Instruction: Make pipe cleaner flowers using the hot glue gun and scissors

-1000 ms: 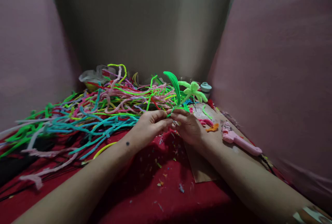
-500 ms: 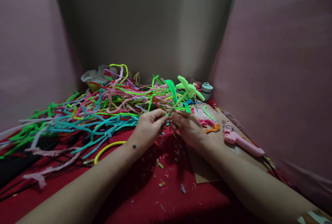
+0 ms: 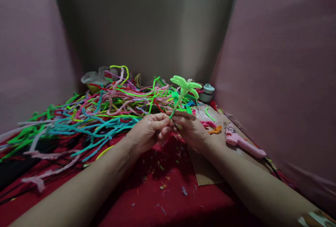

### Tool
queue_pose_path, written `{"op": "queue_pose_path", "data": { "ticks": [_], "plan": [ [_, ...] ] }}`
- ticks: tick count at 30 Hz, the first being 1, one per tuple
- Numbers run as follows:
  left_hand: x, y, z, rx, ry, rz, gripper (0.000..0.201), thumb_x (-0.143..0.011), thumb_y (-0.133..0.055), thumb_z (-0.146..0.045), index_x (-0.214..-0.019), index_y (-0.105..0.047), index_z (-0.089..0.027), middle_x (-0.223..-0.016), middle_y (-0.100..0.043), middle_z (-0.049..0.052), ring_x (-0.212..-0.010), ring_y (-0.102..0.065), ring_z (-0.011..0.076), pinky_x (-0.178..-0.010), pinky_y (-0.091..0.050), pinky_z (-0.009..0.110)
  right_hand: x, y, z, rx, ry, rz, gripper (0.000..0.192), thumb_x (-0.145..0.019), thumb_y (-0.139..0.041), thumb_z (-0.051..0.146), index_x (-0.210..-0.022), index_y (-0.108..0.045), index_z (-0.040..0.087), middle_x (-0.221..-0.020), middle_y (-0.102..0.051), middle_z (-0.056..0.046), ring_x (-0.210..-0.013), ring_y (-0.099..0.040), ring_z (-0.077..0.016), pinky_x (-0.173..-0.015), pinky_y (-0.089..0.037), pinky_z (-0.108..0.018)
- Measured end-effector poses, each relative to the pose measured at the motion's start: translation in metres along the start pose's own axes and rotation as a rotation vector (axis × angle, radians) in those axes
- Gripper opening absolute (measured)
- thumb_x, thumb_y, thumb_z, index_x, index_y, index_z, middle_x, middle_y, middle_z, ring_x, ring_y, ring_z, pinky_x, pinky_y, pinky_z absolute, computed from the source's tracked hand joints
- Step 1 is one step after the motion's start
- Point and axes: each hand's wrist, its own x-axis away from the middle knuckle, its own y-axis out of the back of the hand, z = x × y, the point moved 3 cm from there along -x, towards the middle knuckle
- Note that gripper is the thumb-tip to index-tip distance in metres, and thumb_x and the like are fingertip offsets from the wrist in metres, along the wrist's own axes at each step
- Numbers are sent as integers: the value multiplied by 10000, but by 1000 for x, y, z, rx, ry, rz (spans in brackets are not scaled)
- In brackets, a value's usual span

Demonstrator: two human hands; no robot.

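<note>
In the head view, a red cloth (image 3: 141, 199) covers the work surface, sprinkled with small coloured scraps (image 3: 163, 187) in front of the hands. A dim grey wall (image 3: 136, 27) closes off the back, and pinkish panels (image 3: 283, 59) rise on both sides, the right one creased near its foot. A tangled heap of fuzzy pipe cleaners (image 3: 126, 99) in pink, turquoise, green and yellow spreads over the left and middle, with a clear plastic bag (image 3: 92, 78) behind it. On the right, a brown board (image 3: 204, 172) lies on the cloth, partly under the right forearm, and a pink glue gun (image 3: 245, 145) rests toward its outer edge. A pale lidded jar (image 3: 207, 93) stands at the back.

Near the middle, a pale green pipe-cleaner flower (image 3: 184, 87) tilts to the right above the hands. The left hand (image 3: 147, 130) and right hand (image 3: 193, 129) meet at the bottom of its stem, both pinching it between thumb and fingers.
</note>
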Motion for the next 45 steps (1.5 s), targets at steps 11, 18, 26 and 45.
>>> {"op": "queue_pose_path", "data": {
  "ticks": [11,18,26,45],
  "plan": [
    [3,-4,-17,-483,-169,-136,227,-709,-670,-354,-665,-619,-138,-624,-616,3,-560,-535,103,-574,-422,238,-3,2,-2,-18,12,7,95,-618,-739,225,-689,-692,182,-632,-590,21,-547,-456,-93,-547,-326,-257],
    [6,-1,-29,-498,-269,-256,243,-660,-709,-359,-757,-620,-154,-703,-594,-22,-635,-514,107,-595,-393,232,7,-5,-4,140,-32,-57,103,-651,-736,254,-721,-716,181,-547,-466,54,-490,-263,-61,-493,-169,-251],
    [12,-8,-33,-620,-237,-364,300,-597,-737,-332,-515,-519,-144,-496,-413,-62,-495,-344,66,-482,-283,215,13,-13,-5,312,-16,35,111,-683,-710,276,-758,-732,198,-548,-515,51,-500,-334,-69,-522,-270,-243],
    [11,1,-33,-565,-174,-178,218,-661,-671,-305,-537,-586,-148,-524,-500,-29,-505,-406,84,-501,-319,226,12,-8,-10,212,-110,99,126,-682,-734,270,-792,-733,209,-604,-558,37,-490,-348,-55,-467,-250,-218]
  ]
}}
